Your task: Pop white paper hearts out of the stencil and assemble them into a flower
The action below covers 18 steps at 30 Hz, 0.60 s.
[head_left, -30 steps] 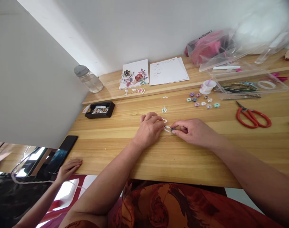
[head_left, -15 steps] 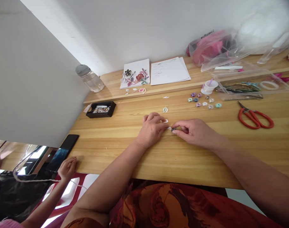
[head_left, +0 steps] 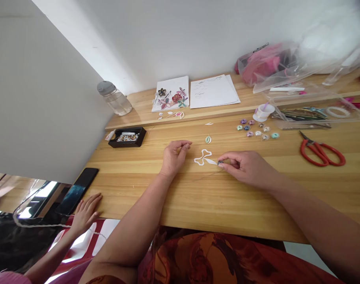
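Note:
My right hand (head_left: pixel 245 169) pinches a small dark thread bobbin (head_left: pixel 220 162) just above the table. A fine thread (head_left: pixel 207 176) trails from it toward the lower left. By the fingertips, a white leaf-shaped cutout (head_left: pixel 211 161) points at the bobbin; whether they touch I cannot tell. Left of that lies a wavy white paper outline (head_left: pixel 202 151). My left hand (head_left: pixel 176 156) is to the left of the outline, thumb and forefinger pressed together; anything between them is too small to make out. A pale green and white leaf piece (head_left: pixel 208 139) lies beyond the outline.
Red-handled scissors (head_left: pixel 321 152) and several thread bobbins (head_left: pixel 258 133) lie at right. A black bead tray (head_left: pixel 127 137), a water bottle (head_left: pixel 114 98) and a phone (head_left: pixel 77 191) are at left. Another person's hand (head_left: pixel 86 213) rests at the table's left edge. Papers (head_left: pixel 215 92) lie behind.
My left hand has drawn back left, away from my right hand, uncovering the white outline and leaf cutout. The right hand still pinches the bobbin. The other person's hand has spread its fingers.

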Motion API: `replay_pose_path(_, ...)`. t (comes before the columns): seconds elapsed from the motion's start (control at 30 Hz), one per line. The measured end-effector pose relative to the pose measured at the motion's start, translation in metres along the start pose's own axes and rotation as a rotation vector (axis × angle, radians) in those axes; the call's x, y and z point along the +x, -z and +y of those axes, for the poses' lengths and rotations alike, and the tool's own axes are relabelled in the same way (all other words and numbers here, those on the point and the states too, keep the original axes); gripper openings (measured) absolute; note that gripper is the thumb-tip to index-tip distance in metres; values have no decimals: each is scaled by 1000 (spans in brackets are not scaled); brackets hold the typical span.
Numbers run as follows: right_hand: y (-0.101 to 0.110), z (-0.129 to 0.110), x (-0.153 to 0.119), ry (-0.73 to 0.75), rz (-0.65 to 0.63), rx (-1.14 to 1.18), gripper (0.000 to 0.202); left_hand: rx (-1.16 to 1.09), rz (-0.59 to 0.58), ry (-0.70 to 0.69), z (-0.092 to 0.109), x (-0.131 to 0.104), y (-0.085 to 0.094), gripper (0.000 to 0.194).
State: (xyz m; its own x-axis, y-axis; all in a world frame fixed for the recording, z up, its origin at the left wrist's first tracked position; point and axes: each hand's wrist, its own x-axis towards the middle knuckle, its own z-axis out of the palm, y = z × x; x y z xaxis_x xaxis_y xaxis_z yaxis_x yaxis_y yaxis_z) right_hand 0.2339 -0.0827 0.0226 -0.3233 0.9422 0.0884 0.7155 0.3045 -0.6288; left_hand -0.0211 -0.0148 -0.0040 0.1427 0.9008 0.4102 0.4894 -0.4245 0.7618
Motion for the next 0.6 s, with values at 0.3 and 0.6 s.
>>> replay_pose_path(0.3, -3, 4, 0, -29, -12, -28, 29, -187, -27, 214, 0, 3, -2, 22)
replay_pose_path(0.6, -2, 3, 1, -41, -16, -23, 29, -202, -108, 193, 0, 3, -4, 21)
